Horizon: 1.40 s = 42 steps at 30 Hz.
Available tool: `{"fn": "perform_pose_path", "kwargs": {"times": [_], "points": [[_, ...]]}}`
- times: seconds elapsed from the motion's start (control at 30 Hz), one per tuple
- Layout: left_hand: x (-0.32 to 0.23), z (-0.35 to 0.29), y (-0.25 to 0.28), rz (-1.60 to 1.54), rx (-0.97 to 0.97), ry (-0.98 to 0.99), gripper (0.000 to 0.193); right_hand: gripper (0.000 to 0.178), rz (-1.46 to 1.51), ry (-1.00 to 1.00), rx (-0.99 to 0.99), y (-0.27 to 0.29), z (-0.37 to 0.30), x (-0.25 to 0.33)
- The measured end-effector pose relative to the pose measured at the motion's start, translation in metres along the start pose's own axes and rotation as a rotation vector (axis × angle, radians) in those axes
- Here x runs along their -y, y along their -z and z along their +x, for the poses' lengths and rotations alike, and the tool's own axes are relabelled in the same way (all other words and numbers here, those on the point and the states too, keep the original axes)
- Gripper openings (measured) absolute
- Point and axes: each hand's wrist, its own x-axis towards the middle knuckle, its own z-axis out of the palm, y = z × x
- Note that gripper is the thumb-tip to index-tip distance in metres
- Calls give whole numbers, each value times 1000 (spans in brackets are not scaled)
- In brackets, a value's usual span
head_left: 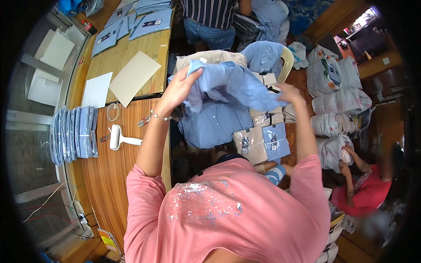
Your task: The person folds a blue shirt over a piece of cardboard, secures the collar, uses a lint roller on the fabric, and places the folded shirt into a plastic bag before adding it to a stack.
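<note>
A light blue shirt (228,81) is stretched in the air between my hands. My left hand (183,87) pinches one end of it, fingers closed on the cloth. At the other end, my right hand (290,94) is closed at the shirt's edge, its fingers a little blurred. The shirt's lower part hangs bunched over another blue buttoned shirt (217,125) that lies in front of me. Just beyond is a heap of beige cloth (210,57). Near my right hand lie wrapped beige garments (251,144) and a wrapped blue shirt (276,142).
On the wooden table (118,184) to my left are a lint roller (116,137), a tape roll (112,112), cardboard sheets (135,78) and wrapped blue shirts (74,136). White sacks (340,103) line the right. One person (210,22) stands ahead; another (364,188) handles a sack at right.
</note>
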Motion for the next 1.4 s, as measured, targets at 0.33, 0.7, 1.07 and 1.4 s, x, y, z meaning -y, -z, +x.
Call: {"fn": "perform_pose_path", "kwargs": {"times": [0.33, 0.7, 1.07, 1.4], "points": [[-96, -43, -14, -473, -111, -7, 42, 51, 1214, 174, 246, -225, 66, 138], [-55, -46, 30, -461, -412, 49, 43, 41, 1744, 188, -27, -136, -21, 56], [16, 71, 108, 358, -567, -97, 28, 30, 680, 92, -908, 58, -3, -33], [295, -53, -61, 976, 509, 89, 28, 28, 208, -199, -404, -213, -30, -56]]}}
